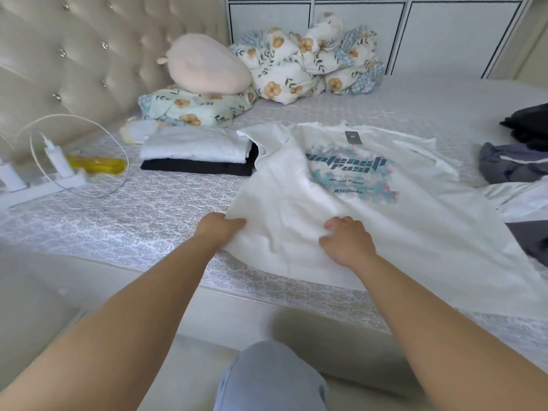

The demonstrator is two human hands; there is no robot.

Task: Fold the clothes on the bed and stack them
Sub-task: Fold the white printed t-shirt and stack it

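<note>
Gripping the near-left edge of a white printed T-shirt [341,185], the left hand [218,229] curls its fingers into the cloth; the right hand [347,240] bunches fabric near the lower middle, fingers bent into it. Shirt lies print up across the bed [148,209], hem over the near edge, one sleeve overlapping the folded stack [195,152]: white garment on top of a black one, just left of the shirt. Unfolded dark and grey clothes [513,164] lie at the right, touching the shirt's far side. Behind: a pink plush cushion [207,63] resting on a floral pillow [192,109], a floral quilt heap [311,63]. At left, a power strip [44,185] with chargers, looped cable, something yellow, blurred.
</note>
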